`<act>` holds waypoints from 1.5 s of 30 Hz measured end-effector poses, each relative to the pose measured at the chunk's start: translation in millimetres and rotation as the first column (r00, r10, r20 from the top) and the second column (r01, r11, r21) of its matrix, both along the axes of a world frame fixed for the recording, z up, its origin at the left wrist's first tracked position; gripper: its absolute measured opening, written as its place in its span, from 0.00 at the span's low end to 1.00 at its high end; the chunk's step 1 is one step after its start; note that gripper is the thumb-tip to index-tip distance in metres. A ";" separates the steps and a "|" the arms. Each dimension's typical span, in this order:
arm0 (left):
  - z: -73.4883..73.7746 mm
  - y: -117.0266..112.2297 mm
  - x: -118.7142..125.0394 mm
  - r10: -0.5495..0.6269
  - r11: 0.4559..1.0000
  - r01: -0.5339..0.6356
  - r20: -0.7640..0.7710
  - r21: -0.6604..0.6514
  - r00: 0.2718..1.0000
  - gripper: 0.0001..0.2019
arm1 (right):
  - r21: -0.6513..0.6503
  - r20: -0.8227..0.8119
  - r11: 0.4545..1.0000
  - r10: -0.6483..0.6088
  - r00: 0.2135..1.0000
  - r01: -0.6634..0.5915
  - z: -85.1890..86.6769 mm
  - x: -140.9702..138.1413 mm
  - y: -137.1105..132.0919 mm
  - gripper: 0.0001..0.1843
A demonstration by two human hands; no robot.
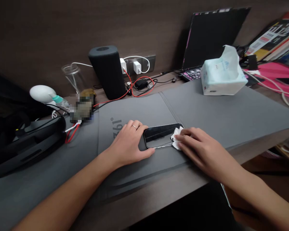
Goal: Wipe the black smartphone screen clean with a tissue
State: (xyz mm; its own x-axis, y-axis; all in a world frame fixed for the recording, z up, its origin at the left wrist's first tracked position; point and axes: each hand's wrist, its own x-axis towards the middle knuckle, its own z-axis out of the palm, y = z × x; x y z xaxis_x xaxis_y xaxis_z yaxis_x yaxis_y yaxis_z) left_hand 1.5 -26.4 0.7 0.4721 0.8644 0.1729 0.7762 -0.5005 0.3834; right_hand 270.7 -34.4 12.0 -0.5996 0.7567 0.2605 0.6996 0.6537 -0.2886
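A black phone (160, 134) lies flat, screen up, on a grey desk mat (207, 112). My left hand (128, 141), a ring on one finger, rests on the mat and holds the phone's left end between thumb and fingers. My right hand (197, 146) presses a crumpled white tissue (176, 138) onto the right end of the screen, fingers together on top of it.
A tissue pack (223, 75) stands on the mat at the back right, before a dark laptop (212, 38). A black cylinder speaker (107, 72), chargers and red and black cables (141, 84) line the wall. Black bags (21, 134) sit left, books (276, 35) far right.
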 end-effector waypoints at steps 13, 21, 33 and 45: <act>-0.9 0.7 -3.3 -0.029 0.999 0.030 0.016 -0.029 0.999 0.25 | -0.100 0.037 0.974 0.208 0.977 -0.204 1.7 -62.3 4.2 0.12; -2.3 1.3 -3.4 -0.016 0.999 0.016 0.000 -0.048 1.000 0.26 | -0.092 -0.020 0.996 -0.009 1.000 0.007 0.5 5.2 7.6 0.14; -4.9 3.7 -4.9 -0.023 0.998 0.026 0.056 -0.053 0.998 0.27 | -0.021 0.105 1.000 0.006 0.994 -0.004 2.5 -40.1 41.7 0.12; -7.1 3.6 -5.5 -0.029 0.998 0.032 0.057 -0.058 0.998 0.25 | -0.096 -0.025 0.977 0.190 0.981 -0.192 -7.6 -72.9 13.2 0.08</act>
